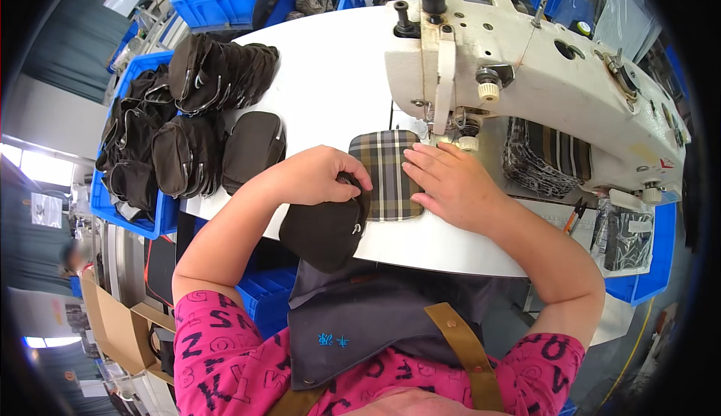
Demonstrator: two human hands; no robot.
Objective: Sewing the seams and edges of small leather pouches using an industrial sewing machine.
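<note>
Apron (375, 318): is lying nearest, dark, against the front edge of the white surface (420, 247).
Dark pouch (321, 232): is sitting at that edge, partly overhanging, zip pull (357, 228) toward the right.
Left hand (330, 176): is holding the pouch's upper edge; grip narrow, thumb and fingers bent in.
Plaid panel (384, 176): is lying flat on the surface, just beyond and right of the pouch; cannot tell whether the two are joined.
Right hand (458, 187): is resting palm-down; grip wide, fingertips on the panel's right edge.
Handling (judgement): light, even fingertip contact should be keeping the panel flat; the left hand should be carrying the pouch's bulk without tugging; fingers best staying clear of the needle.
Sewing machine (443, 55): is standing just beyond the panel.
Plaid stack (556, 153): is resting beneath the machine's arm.
Pouch pile (218, 78): is filling the far left, some pouches inside a blue bin (167, 217).
</note>
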